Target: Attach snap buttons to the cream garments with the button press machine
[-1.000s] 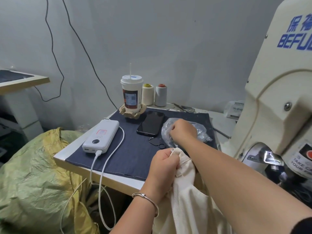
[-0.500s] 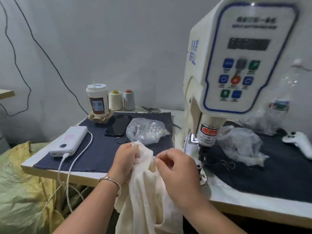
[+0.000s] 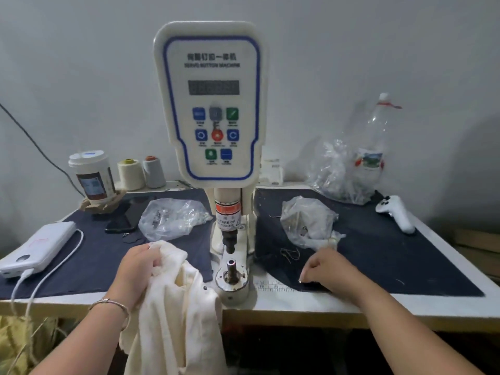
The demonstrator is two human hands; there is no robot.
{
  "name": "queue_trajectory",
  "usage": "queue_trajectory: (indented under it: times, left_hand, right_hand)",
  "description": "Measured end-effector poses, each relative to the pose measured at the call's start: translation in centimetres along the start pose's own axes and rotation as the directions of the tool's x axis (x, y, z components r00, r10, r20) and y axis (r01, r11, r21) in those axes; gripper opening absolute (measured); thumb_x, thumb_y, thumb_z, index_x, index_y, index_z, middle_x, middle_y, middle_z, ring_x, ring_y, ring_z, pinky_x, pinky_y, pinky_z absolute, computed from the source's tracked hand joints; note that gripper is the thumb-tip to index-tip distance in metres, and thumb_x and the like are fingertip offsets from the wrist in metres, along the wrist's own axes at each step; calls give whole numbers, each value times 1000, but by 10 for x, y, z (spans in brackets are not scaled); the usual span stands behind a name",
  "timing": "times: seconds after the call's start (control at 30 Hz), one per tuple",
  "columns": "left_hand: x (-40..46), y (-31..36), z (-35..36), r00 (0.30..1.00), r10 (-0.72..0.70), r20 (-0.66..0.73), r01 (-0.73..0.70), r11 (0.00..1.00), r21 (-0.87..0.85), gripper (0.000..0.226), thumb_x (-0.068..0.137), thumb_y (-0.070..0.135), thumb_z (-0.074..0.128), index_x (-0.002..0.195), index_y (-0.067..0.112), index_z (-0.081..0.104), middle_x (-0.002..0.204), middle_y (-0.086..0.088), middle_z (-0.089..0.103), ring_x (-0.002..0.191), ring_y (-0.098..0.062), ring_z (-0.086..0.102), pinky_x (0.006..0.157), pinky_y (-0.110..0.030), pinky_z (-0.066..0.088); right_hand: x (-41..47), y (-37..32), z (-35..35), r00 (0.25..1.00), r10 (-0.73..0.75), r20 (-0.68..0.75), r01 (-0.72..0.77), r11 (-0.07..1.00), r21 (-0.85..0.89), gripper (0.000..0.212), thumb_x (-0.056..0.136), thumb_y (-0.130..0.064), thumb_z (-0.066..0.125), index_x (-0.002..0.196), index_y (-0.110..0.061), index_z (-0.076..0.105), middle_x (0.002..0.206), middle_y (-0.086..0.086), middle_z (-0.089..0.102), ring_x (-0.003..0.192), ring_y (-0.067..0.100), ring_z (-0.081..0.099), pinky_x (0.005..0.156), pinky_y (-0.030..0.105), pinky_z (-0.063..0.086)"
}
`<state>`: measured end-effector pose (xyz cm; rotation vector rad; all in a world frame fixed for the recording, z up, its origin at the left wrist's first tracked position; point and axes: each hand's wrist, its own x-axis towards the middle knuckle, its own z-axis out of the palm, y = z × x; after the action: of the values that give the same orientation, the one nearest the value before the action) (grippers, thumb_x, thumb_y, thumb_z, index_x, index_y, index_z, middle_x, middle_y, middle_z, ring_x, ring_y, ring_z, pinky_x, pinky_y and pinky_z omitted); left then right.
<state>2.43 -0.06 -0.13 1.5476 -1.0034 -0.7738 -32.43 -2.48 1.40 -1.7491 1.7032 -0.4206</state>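
One counter (image 3: 297, 301), front edge cut off. One button press machine (image 3: 211, 104); panel lettering blurred. One cream garment (image 3: 173, 307), gripped by left hand (image 3: 138, 269), hanging off-frame beside the die. Three plastic bags, contents unclear. Right hand (image 3: 328, 269) curled on cloth; pinch unclear.

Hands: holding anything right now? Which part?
Left hand grips the cream garment by its bunched upper edge. Right hand has curled fingers on the mat; whether it pinches something cannot be told.
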Motion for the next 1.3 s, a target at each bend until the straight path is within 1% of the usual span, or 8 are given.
queue_trajectory:
  times: [0.23, 0.4, 0.57, 0.73, 0.87, 1.03, 1.17, 1.3]
  left_hand:
    - [4, -2, 0, 1000, -23, -13, 24, 998, 51, 20, 44, 11, 44, 57, 15, 30, 56, 0, 25, 59, -18, 19, 55, -33, 15]
    - [6, -4, 0, 1000, -16, -11, 17, 998, 63, 20, 44, 11, 43, 56, 16, 28, 52, 4, 24, 58, -18, 17, 54, -32, 14]
    - [6, -5, 0, 1000, -19, -12, 20, 998, 56, 19, 44, 11, 43, 55, 15, 29, 53, 2, 24, 57, -18, 18, 54, -32, 14]
    - [8, -7, 0, 1000, -10, -16, 11, 997, 79, 18, 44, 12, 43, 56, 14, 30, 55, -1, 25, 59, -18, 20, 55, -33, 16]
    - [8, -7, 0, 1000, -18, -20, 20, 998, 67, 19, 44, 11, 43, 56, 15, 29, 53, 1, 25, 58, -18, 19, 54, -32, 15]
    - [7, -5, 0, 999, -42, -15, 43, 999, 33, 17, 44, 11, 43, 51, 17, 29, 48, 4, 27, 55, -18, 20, 54, -31, 15]
    - [4, -2, 1, 999, -50, -14, 50, 999, 10, 17, 44, 11, 43, 47, 19, 29, 47, 4, 28, 51, -16, 21, 52, -29, 16]
    - [3, -3, 0, 999, -44, 4, 44, 999, 12, 18, 45, 12, 43, 41, 24, 30, 46, 7, 28, 45, -12, 21, 49, -27, 17]
  right_hand:
    - [9, -3, -11, 997, 24, 73, -26, 999, 24, 8, 77, -17, 75, 69, -17, 77, 50, -6, 62, 47, 4, 51, 48, 16, 38]
    - [2, 8, -3, 1000, -2, -12, 3, 997, 78, 14, 80, -20, 69, 71, -29, 75, 62, -8, 69, 62, 5, 63, 66, 24, 49]
    - [-6, 16, 13, 981, -104, -163, 102, 995, -18, 16, 77, -40, 74, 71, -54, 67, 69, -29, 64, 68, -8, 59, 58, 17, 38]
    - [-7, 19, 18, 962, -123, -244, 121, 992, -27, 15, 81, -41, 73, 67, -44, 69, 70, -35, 62, 70, -8, 58, 58, 16, 38]
    - [-9, 3, 28, 923, -210, -323, 278, 944, 179, 16, 84, -23, 74, 71, -34, 73, 75, -15, 69, 76, 0, 61, 70, 21, 50]
    - [-19, -43, 57, 857, -345, -382, 466, 835, 292, 22, 83, -8, 73, 71, -26, 71, 77, -9, 66, 77, 0, 60, 70, 8, 43]
    - [-19, -64, 70, 859, -367, -356, 482, 814, 324, 7, 85, -9, 73, 80, -15, 73, 81, -6, 68, 78, 1, 62, 72, 9, 46]
    - [-19, -76, 71, 853, -387, -350, 506, 777, 374, 10, 83, -11, 75, 77, -19, 73, 79, -8, 70, 79, 1, 64, 71, 9, 48]
